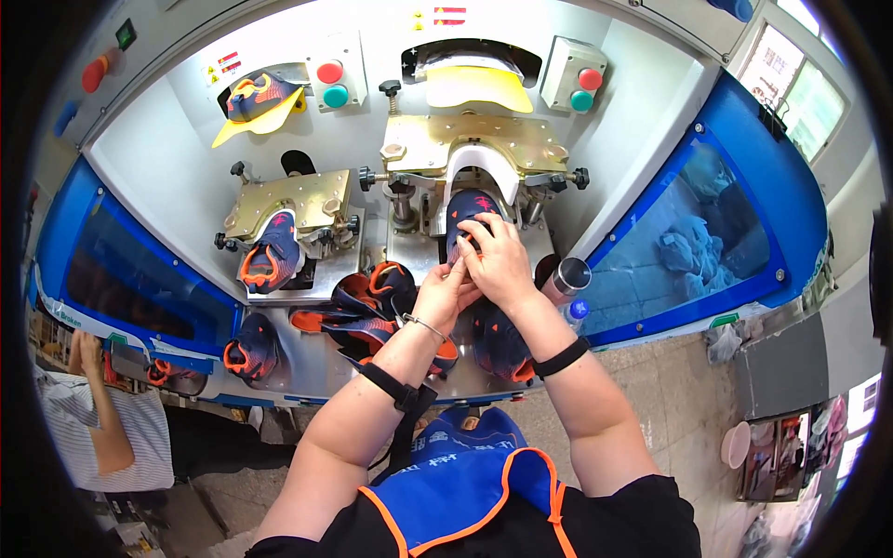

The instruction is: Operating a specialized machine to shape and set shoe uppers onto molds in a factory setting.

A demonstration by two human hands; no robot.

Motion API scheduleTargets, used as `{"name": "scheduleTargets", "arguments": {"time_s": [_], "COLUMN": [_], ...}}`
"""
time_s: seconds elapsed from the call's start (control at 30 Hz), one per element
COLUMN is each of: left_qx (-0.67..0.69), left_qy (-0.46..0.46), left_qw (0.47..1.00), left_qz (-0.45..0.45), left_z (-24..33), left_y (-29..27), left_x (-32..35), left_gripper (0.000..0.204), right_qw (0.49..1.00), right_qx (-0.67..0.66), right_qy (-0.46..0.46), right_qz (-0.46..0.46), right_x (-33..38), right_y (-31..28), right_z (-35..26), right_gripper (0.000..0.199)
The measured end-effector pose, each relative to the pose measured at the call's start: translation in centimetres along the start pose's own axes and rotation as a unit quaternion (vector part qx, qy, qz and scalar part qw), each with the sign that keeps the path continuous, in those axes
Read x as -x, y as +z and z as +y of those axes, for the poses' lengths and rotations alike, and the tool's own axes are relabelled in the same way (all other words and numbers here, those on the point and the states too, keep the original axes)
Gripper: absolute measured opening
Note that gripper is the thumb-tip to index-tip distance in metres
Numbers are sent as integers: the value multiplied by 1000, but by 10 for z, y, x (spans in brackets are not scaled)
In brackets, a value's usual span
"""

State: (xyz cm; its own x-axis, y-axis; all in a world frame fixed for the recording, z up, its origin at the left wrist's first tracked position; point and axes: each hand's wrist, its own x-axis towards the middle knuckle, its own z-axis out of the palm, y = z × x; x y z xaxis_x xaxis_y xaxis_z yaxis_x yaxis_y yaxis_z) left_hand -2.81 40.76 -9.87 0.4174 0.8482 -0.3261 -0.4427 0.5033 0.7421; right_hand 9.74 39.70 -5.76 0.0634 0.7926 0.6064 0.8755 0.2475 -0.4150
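Navy shoe (458,208), 12 o'clock: rear end covered by right hand (502,260) and left hand (444,296); exact grip unreadable. Shoe pile (357,296), inner 8 o'clock: partly behind left forearm (395,365), count uncertain. Bottle (578,309), 3 o'clock: lower part obscured. Co-worker (121,442), outer 8 o'clock: partly cut off at view's edge. Rack (778,456), 4 o'clock: contents too small to tell.

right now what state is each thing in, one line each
Right navy sneaker: in clamp, right hand on it, left hand at near end
Left sneaker: toe under gold plate
Upper sneaker: resting on yellow flap
Bench sneakers: loose, crowded together
Blue-capped bottle: closed
Forearm straps: fastened
Push buttons: pressed or not, can't tell
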Motion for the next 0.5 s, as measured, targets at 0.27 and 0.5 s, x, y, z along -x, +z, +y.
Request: {"name": "scheduleTargets", "arguments": {"time_s": [0.27, 0.5], "left_qx": [-14, -23], "left_qy": [-14, -6], "left_qw": [1000, 1000], "left_qz": [-3, -11], "left_z": [3, 0], "left_y": [-2, -5], "left_x": [0, -3], "left_gripper": [38, 38], "right_qw": [999, 999], "right_qx": [19, 9], "right_qy": [29, 34], "right_qz": [-17, -32], "right_x": [-2, -1], "right_y": [-1, -2], "right_z": [-4, -6], "right_gripper": [26, 24]}}
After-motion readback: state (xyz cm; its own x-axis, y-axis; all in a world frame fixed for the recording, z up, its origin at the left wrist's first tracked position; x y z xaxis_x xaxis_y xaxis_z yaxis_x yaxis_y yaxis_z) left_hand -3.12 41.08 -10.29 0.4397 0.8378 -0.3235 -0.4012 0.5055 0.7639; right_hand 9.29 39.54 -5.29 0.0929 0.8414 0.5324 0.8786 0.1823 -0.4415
